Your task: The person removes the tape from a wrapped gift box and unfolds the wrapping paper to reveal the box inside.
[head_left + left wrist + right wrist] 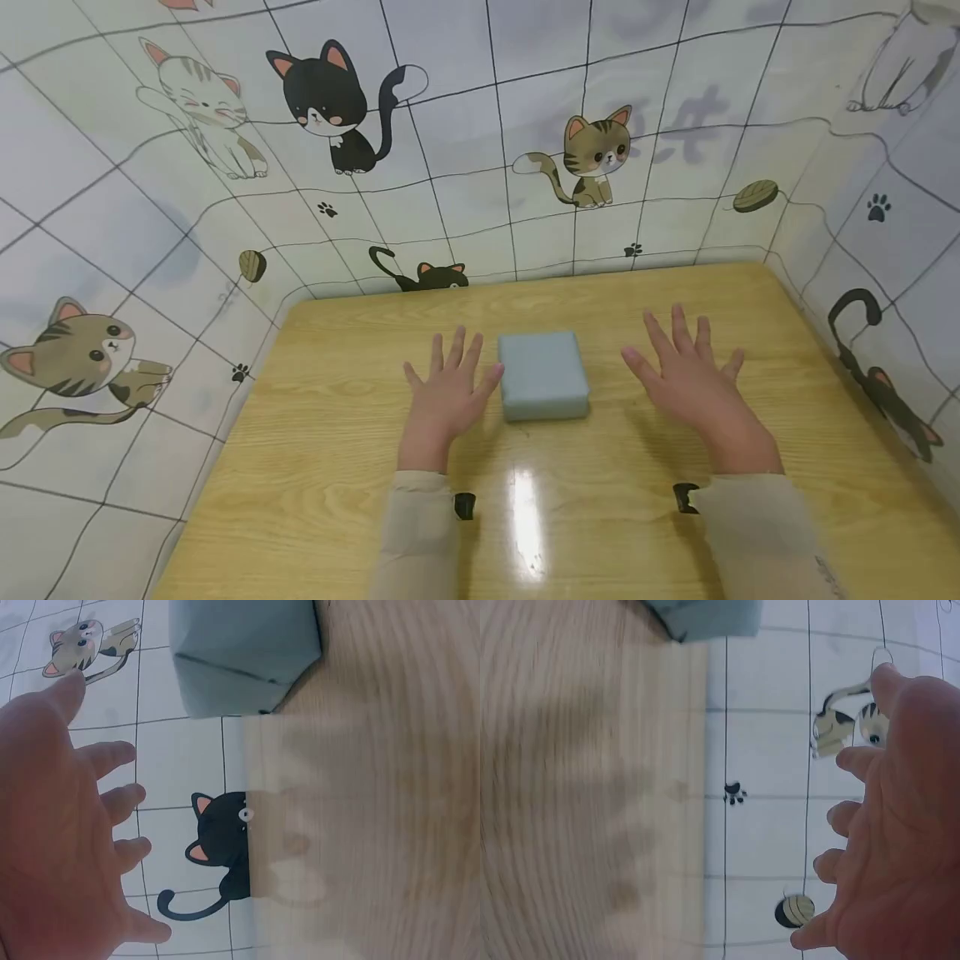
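Observation:
A square, pale blue-grey wrapped packet (543,375) lies on the wooden table (337,358) between the two hands. My left hand (447,396) is spread just to its left, palm down, and its thumb overlaps the packet's left edge in the head view. Farther off on the other side, my right hand (693,383) has its fingers fanned out over the table and holds nothing. The left wrist view shows the near side of the packet (240,660) with a folded seam. Only a corner of the packet (712,615) appears in the right wrist view.
Behind the table and along both sides stands a wall (465,200) covered in cat drawings and grid lines. Each wrist has a small black device, one on the left (464,506) and one on the right (686,497). Glare lies on the front of the tabletop.

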A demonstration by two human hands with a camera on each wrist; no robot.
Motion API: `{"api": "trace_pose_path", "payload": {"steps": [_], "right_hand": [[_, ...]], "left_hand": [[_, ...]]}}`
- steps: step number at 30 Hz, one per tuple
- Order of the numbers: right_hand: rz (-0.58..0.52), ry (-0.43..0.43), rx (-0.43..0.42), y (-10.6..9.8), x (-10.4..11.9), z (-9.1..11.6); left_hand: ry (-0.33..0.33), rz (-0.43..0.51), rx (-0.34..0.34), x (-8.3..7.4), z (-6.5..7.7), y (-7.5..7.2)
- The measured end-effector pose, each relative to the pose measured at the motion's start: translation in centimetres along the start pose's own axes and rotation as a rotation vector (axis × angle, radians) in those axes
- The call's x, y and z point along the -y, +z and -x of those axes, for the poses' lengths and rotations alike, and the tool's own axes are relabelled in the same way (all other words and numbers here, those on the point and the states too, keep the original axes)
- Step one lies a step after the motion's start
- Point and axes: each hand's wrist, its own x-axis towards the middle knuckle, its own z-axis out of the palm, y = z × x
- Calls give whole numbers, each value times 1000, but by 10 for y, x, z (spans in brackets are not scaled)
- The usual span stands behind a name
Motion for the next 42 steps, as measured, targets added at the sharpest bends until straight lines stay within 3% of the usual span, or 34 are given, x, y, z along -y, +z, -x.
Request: {"api": "trace_pose_path", "payload": {"steps": [12,17,22,28,34,38,42], "right_hand": [[-47,-61,113,35,45,-21],[-8,-91,115,48,56,-27],[-34,-101,149,53,63,-30],[-1,-90,196,55,70,-30],[23,-97,187,57,69,-18],[-28,-103,170,56,68,-7],[-125,-106,168,50,63,1]], "left_hand": [[28,2,41,-20,-6,22],[40,-33,68,-29,-10,28],[27,-85,52,-42,-11,40],[21,-129,45,-48,-7,38],[35,-171,56,-52,4,36],[46,-157,57,-55,14,34],[84,-86,58,-56,22,32]]}}
